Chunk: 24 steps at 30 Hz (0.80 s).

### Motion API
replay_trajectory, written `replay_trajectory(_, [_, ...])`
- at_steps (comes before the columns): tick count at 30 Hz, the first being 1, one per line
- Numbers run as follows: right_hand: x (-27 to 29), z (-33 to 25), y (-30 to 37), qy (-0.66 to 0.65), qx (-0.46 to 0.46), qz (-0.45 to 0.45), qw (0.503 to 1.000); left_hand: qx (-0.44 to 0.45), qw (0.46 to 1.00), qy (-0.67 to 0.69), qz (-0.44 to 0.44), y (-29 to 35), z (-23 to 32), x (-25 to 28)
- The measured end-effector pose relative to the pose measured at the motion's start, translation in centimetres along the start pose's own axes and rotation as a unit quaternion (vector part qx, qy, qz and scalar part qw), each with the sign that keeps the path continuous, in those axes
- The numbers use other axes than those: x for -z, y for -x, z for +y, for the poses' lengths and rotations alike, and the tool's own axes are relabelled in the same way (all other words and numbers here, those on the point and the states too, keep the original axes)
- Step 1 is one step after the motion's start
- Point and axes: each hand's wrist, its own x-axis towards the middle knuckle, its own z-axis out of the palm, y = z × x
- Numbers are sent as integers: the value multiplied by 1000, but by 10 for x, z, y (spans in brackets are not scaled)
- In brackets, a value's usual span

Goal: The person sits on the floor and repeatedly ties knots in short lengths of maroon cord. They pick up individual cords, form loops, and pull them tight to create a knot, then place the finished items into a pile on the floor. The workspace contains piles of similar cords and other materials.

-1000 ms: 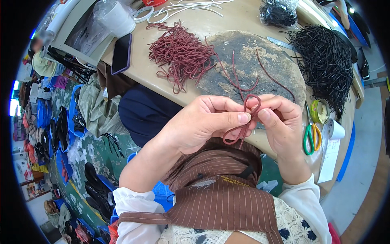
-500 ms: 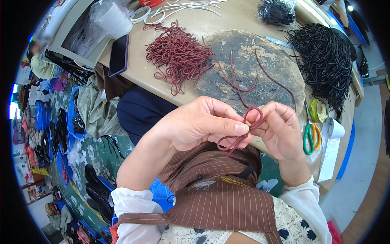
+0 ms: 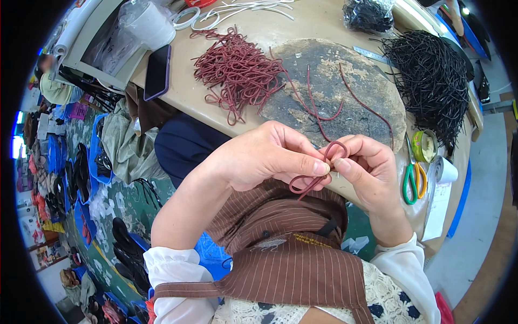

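A dark red cord (image 3: 299,186), looped into a small bow-like shape, is held between both hands at the front of the table. My left hand (image 3: 270,159) pinches it between thumb and fingers. My right hand (image 3: 367,167) is closed on the cord too, its thumb against the fingertips beside the upper loop. Just beyond the hands lies a round, worn dark board (image 3: 367,81) with loose lengths of red cord (image 3: 362,94) on it. A tangled pile of red cords (image 3: 234,70) sits to the board's left, many of them looped or knotted.
Black cords (image 3: 429,81) are heaped at the right. Green-and-orange-handled scissors (image 3: 410,183), a round tin (image 3: 424,146) and a roll (image 3: 445,170) lie near the right edge. A phone (image 3: 157,74) and white tape rings (image 3: 205,21) are on the left. A metal ruler (image 3: 372,55) touches the board.
The right thumb has come down onto the cord, and both hands have drawn closer together. The loops look smaller and tighter. Things on the table stay put.
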Motion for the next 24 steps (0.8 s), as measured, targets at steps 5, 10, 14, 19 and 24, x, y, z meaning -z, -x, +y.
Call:
replay_trajectory(5, [3, 2, 2, -13, -15, 5, 1000, 17, 999, -25, -18, -1, 2, 3])
replay_trajectory(10, [3, 5, 3, -22, -9, 8, 1000, 10, 998, -50, -43, -1, 4, 5])
replay_trajectory(14, [2, 11, 1, -39, 40, 84, 995, -29, 996, -66, 45, 2, 2, -1])
replay_trajectory(19, [-7, 22, -2, 7, 86, 85, 993, -122, 985, -78, 89, 3, -16, 1])
replay_trajectory(24, [-13, 30, -8, -30, 85, 126, 988, -153, 979, -45, 130, 0, -24, -5])
